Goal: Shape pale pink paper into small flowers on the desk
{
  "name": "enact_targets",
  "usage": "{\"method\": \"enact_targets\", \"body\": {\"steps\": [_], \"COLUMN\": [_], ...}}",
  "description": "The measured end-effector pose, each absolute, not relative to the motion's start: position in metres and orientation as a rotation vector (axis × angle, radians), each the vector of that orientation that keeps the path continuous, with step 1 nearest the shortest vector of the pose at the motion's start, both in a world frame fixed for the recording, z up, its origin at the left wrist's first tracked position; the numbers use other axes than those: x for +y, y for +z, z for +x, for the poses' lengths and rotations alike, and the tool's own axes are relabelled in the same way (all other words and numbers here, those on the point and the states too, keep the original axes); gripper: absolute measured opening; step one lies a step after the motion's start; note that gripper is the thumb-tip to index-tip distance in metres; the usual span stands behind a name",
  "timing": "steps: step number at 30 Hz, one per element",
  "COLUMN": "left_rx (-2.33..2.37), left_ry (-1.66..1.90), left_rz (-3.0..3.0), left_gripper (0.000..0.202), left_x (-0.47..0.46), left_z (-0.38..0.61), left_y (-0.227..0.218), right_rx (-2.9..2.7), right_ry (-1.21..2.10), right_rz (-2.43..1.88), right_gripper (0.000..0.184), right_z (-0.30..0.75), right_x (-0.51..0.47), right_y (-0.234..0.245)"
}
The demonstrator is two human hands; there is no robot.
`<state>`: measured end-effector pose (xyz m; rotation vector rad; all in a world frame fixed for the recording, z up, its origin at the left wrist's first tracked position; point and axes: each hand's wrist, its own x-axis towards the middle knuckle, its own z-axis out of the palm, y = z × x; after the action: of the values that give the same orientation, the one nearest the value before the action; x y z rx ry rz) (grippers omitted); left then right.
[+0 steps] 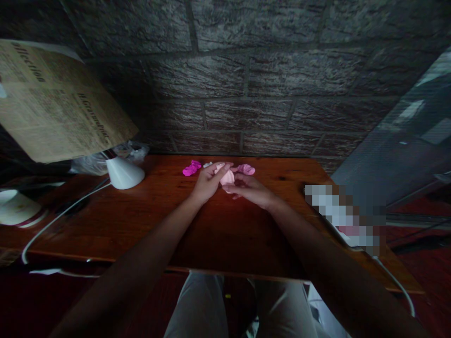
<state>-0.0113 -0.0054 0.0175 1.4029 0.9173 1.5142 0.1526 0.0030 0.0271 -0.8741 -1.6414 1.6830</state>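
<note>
Both my hands meet over the far middle of a red-brown wooden table [148, 211]. My left hand [207, 182] and my right hand [250, 189] are closed together on a small pale pink piece of cloth [227, 177], maybe a sock. A bright magenta piece [191, 168] lies on the table just left of my left hand. Another pink piece [246, 169] lies just behind my right hand. A tiny white bit [207, 165] lies between them.
A white lamp base [124, 172] with a printed paper shade [52, 103] stands at the back left, its white cable [52, 220] running toward me. Crumpled plastic [91, 162] lies behind it. A blurred-out object [345, 216] sits on the right. A brick wall [246, 84] backs the table.
</note>
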Motion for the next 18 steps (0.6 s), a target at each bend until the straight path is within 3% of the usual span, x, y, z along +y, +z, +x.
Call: {"method": "enact_targets", "body": {"steps": [4,9,11,18], "left_rx": [0.938,0.832,0.771,0.832], "left_ry": [1.479,1.298,1.204,1.277], "left_rz": [1.457,1.367,1.286,0.958], "left_gripper": [0.04,0.052,0.058,0.054], "left_x": [-0.008,-0.015,-0.018,-0.021], "left_z": [-0.008,-0.005,0.0,0.019], "left_y": [0.017,0.02,0.022,0.028], "right_rx": [-1.624,-1.621,-1.585,-1.743], "right_ry": [1.711,1.751,1.783,1.812], "right_rz": [-0.779,-0.834,-0.872,-1.009], "right_gripper": [0.032,0.015,0.019,0.019], "right_z": [0.148,0.142,0.14,0.137], "right_x": [0.002,-0.006,-0.011,-0.024], "right_y": [0.024,0.024,0.025,0.031]}}
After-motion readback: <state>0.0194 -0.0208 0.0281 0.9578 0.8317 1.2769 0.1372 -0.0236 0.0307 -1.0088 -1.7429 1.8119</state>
